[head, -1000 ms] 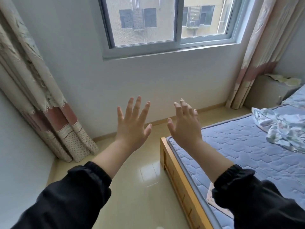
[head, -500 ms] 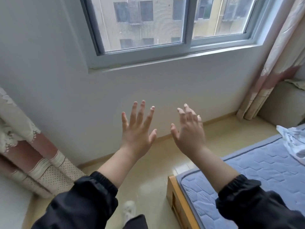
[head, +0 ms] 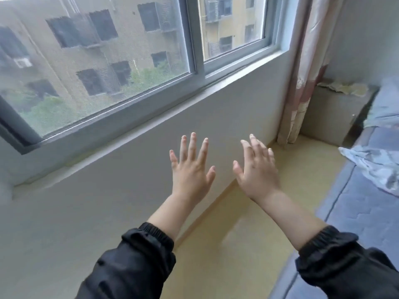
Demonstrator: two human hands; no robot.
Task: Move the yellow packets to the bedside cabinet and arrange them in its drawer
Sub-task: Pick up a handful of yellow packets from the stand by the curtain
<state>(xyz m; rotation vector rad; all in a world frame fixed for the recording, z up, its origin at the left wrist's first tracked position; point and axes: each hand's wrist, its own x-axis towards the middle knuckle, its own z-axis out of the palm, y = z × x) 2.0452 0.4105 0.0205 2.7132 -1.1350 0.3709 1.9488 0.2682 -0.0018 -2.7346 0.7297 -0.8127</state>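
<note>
Looking down through the head camera, I see two bare hands raised at the centre of the frame, neither one touching anything. The left grip (head: 191, 173) has all five fingers spread straight and apart, palm away from me. The right grip (head: 257, 175) is likewise apart, with its fingers straight and closer together, and it holds nothing. Two black sleeves (head: 133, 262) cover the forearms at the bottom edge.

The yellow packets (head: 343, 89) lie on top of the one bedside cabinet (head: 328, 117) in the upper right of the frame, well apart from both hands. They are pale and crumpled, and too blurred for me to count. One curtain (head: 306, 67) hangs just left of the cabinet. One window (head: 195, 39) with two panes fills the upper left, above a plain wall (head: 108, 201). One bed (head: 356, 212) with a blue quilted mattress runs down the right edge, and one rumpled light cloth (head: 375, 165) lies on it. The yellowish floor (head: 248, 234) shows between wall and bed.
</note>
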